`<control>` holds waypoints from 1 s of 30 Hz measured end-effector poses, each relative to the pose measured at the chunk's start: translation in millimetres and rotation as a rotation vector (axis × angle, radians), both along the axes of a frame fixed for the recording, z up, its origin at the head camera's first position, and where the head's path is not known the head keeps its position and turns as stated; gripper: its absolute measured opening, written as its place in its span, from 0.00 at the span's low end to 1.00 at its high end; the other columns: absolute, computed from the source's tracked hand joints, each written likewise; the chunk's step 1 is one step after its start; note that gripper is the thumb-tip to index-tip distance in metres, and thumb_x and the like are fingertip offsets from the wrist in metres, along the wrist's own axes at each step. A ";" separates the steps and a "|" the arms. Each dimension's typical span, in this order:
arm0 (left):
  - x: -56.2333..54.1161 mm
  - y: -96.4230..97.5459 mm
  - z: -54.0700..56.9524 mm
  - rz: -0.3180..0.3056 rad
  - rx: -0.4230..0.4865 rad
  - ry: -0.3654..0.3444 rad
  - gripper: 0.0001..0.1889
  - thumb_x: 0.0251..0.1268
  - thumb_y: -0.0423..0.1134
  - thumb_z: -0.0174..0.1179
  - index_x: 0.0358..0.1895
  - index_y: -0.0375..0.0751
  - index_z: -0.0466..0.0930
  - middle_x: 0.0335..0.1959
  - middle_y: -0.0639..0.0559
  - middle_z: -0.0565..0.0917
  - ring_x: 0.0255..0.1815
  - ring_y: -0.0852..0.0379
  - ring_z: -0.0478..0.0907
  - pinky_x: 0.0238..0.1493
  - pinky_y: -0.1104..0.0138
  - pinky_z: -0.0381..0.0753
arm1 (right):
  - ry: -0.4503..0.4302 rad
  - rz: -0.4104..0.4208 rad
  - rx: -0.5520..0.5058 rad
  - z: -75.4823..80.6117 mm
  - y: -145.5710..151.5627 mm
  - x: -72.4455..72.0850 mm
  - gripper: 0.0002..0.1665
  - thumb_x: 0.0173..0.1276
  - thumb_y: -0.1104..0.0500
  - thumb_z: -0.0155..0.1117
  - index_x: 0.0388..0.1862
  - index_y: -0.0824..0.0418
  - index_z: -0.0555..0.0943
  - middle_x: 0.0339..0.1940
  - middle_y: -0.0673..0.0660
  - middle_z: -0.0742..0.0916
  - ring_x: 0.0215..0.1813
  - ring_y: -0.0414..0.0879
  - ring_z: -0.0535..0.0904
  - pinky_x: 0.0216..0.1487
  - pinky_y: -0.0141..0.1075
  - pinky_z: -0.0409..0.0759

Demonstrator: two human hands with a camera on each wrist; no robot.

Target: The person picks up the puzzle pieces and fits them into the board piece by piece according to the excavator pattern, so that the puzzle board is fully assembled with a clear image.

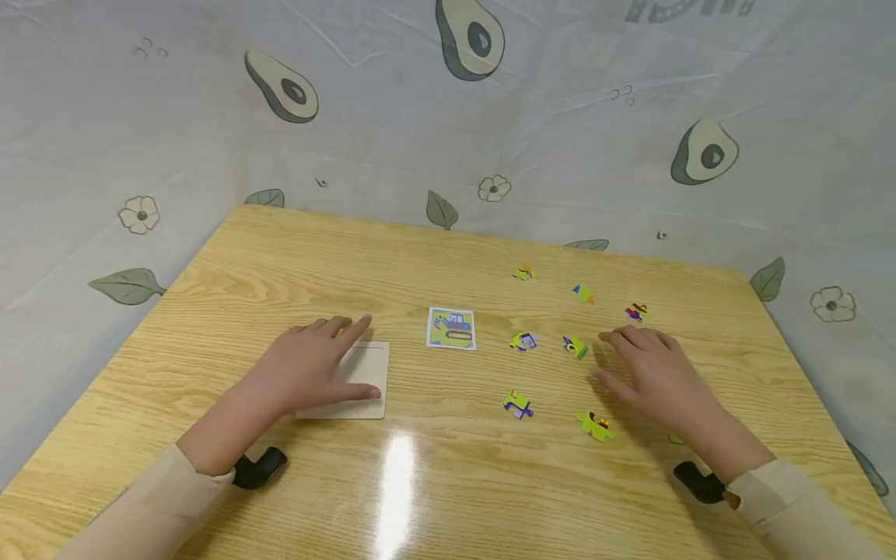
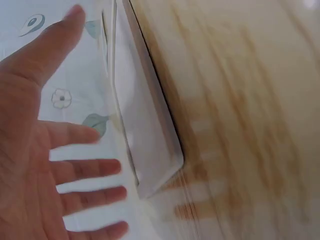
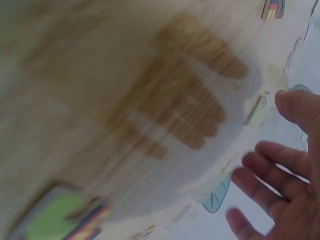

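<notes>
My left hand (image 1: 311, 369) hovers over a pale, shallow square tray (image 1: 374, 362), its fingers spread. In the left wrist view a gap shows between the fingers and the tray (image 2: 145, 110). On the right, my right hand (image 1: 654, 373) is held above the table, fingers extended and holding nothing. Closest to its fingertips lies a green and purple jigsaw piece (image 1: 575, 347). Another piece (image 1: 595, 425) lies nearer me, and one green piece (image 1: 676, 438) is partly covered by the right forearm. A picture card (image 1: 451, 328) of a digger lies between the hands.
More jigsaw pieces are scattered right of the card, including one with a window (image 1: 523, 341), a lower one (image 1: 518, 404), a red one (image 1: 636, 312) and two farther back (image 1: 523, 272). A patterned cloth (image 1: 364, 117) hangs behind the wooden table (image 1: 462, 482).
</notes>
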State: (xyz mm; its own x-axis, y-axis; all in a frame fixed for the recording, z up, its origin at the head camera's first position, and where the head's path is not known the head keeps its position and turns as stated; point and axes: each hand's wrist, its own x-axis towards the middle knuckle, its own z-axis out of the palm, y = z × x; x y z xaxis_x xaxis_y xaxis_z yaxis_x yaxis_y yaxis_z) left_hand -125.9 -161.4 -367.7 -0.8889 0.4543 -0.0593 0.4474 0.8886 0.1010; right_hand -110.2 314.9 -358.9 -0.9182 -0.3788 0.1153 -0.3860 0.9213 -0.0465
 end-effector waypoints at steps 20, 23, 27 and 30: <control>21.6 -11.5 2.8 0.001 0.041 -0.151 0.62 0.45 0.76 0.73 0.76 0.32 0.68 0.65 0.34 0.74 0.62 0.39 0.77 0.51 0.47 0.86 | -0.240 0.101 -0.115 -9.0 -4.7 -38.4 0.17 0.72 0.70 0.65 0.59 0.66 0.83 0.45 0.58 0.85 0.43 0.46 0.80 0.42 0.42 0.83; 24.4 0.2 1.7 -0.047 0.017 -0.128 0.62 0.46 0.77 0.72 0.75 0.30 0.68 0.64 0.34 0.75 0.62 0.40 0.77 0.52 0.49 0.87 | -0.245 0.124 -0.108 -6.9 -2.4 -36.9 0.19 0.73 0.71 0.64 0.61 0.65 0.83 0.48 0.58 0.84 0.44 0.46 0.80 0.43 0.42 0.83; 27.7 19.2 1.0 -0.107 -0.007 -0.107 0.62 0.47 0.78 0.70 0.74 0.29 0.69 0.63 0.35 0.76 0.63 0.41 0.76 0.54 0.50 0.86 | -0.243 0.144 -0.096 -3.8 -1.1 -33.8 0.19 0.75 0.71 0.61 0.62 0.64 0.83 0.54 0.61 0.85 0.49 0.50 0.83 0.47 0.46 0.85; 29.0 33.4 0.8 -0.144 -0.020 -0.103 0.62 0.48 0.77 0.70 0.74 0.29 0.68 0.62 0.36 0.76 0.61 0.42 0.75 0.55 0.50 0.85 | -0.260 0.131 -0.102 -2.9 -1.2 -31.6 0.18 0.77 0.66 0.61 0.63 0.64 0.82 0.54 0.61 0.84 0.46 0.49 0.82 0.45 0.43 0.84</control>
